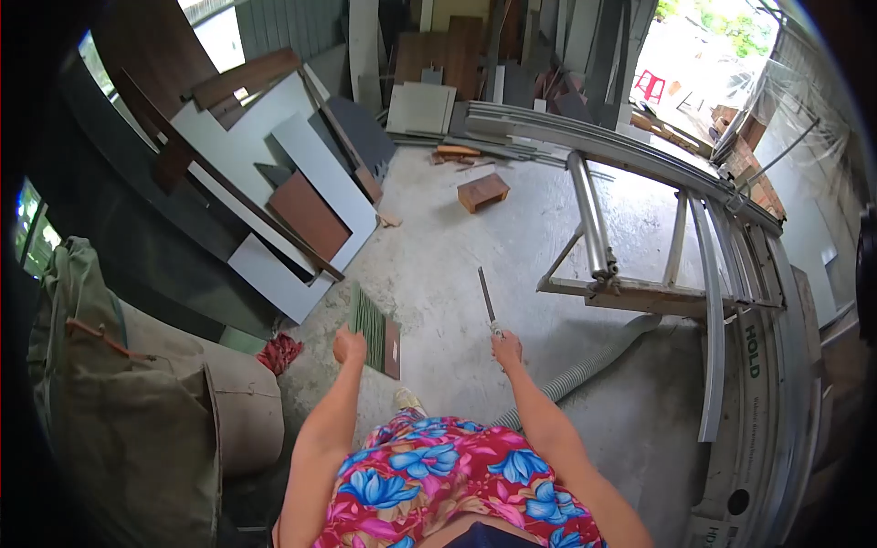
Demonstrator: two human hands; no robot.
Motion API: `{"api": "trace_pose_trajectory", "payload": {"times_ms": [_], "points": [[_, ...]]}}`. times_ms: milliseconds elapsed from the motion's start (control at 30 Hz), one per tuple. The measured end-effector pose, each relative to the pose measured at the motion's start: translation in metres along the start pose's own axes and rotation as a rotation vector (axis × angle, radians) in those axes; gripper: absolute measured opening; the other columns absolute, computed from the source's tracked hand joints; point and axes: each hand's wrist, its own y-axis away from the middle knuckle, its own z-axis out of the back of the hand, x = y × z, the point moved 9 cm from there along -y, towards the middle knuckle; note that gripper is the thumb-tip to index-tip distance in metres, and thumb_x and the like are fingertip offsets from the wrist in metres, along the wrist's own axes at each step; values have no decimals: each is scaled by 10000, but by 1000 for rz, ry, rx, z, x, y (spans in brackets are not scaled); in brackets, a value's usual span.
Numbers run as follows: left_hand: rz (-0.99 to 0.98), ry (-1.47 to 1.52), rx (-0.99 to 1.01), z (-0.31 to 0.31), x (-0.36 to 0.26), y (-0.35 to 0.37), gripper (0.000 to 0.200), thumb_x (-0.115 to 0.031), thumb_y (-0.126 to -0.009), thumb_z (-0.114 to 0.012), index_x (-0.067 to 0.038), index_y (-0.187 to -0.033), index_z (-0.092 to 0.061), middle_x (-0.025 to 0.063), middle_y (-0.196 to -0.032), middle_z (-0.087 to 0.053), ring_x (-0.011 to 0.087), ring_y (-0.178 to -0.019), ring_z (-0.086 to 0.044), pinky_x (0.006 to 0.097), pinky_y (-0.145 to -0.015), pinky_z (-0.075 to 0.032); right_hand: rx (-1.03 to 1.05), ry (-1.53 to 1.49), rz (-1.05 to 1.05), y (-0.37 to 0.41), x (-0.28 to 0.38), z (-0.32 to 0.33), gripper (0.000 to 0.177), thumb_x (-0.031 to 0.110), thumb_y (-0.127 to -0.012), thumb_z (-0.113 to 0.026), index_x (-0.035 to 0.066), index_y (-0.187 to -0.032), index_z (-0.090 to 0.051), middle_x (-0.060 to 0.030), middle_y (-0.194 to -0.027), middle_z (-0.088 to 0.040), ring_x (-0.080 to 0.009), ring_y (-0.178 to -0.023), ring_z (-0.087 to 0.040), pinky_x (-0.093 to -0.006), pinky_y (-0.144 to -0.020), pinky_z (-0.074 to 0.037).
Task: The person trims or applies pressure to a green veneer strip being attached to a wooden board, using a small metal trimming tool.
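Observation:
My left hand (349,345) is closed on the left edge of a flat green ribbed panel with a brown strip (392,349) along its right side and a small white mark on the strip. My right hand (506,349) wraps round the pale handle end of a long thin dark bar (485,294), which points away from me over the floor. Whether this bar is a file or another tool I cannot make out. The panel and the bar are apart. Behind my right forearm a grey ribbed hose (585,373) runs along the floor.
A metal-framed sliding machine table (594,219) stands at the right. Board offcuts (311,155) lean at the left, and more (422,108) lie at the back. A small brown wooden box (482,190) rests on the concrete floor. A large cloth dust bag (137,384) and red cloth (280,353) are at near left.

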Motion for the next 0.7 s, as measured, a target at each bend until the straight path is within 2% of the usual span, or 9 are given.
{"api": "trace_pose_trajectory", "payload": {"times_ms": [33,133,300,433,533,633,700], "points": [[-20,-18,-31,-1,-7,-25,335,-195,-774,-643,-106,-1093,-598,141,-1005,-628,315,-931,-600,408,-770,-487,10,-30,-24,-6,15,-11,235,261,-770,-555,35,-804,-605,-113,-656,-613,-243,-620,-607,-364,-635,-473],[-90,-45,-110,-1,-31,-93,289,-177,-777,-634,-112,-1058,-613,136,-965,-639,317,-898,-608,416,-745,-490,6,-167,33,-39,46,-43,154,199,-795,-589,45,-795,-592,-27,-565,-557,-100,-454,-533,-251,-407,-426],[-103,-3,-60,7,-93,-168,235,-165,-777,-629,-139,-1010,-632,129,-905,-652,324,-844,-622,428,-709,-491,9,-128,-28,-109,92,-75,146,192,-788,-586,47,-783,-585,-31,-579,-565,-104,-455,-537,-247,-399,-424],[-65,0,-119,1,-119,-248,213,-168,-770,-633,-149,-982,-641,125,-912,-652,324,-844,-623,422,-706,-491,11,-178,-26,-170,139,-97,144,193,-783,-585,49,-777,-583,-36,-579,-567,-113,-467,-550,-264,-418,-440],[-35,0,-125,-5,-152,-296,211,-179,-760,-644,-156,-969,-649,120,-914,-652,321,-853,-623,422,-704,-490,51,-101,-58,-225,172,-112,245,264,-773,-545,28,-792,-607,-143,-685,-615,-257,-616,-620,-385,-620,-476],[-49,-5,-171,-1,-185,-349,240,-197,-741,-662,-167,-978,-654,113,-902,-653,318,-855,-623,431,-698,-486,3,18,78,-300,193,-140,168,216,-777,-586,50,-802,-590,-46,-583,-574,-131,-498,-568,-282,-451,-451],[-101,-14,-176,-5,-199,-390,244,-195,-727,-669,-174,-970,-657,110,-893,-653,316,-845,-626,430,-684,-485,-93,-76,206,-353,193,-173,181,228,-772,-584,50,-798,-601,-56,-593,-588,-150,-508,-576,-303,-480,-458]]}}
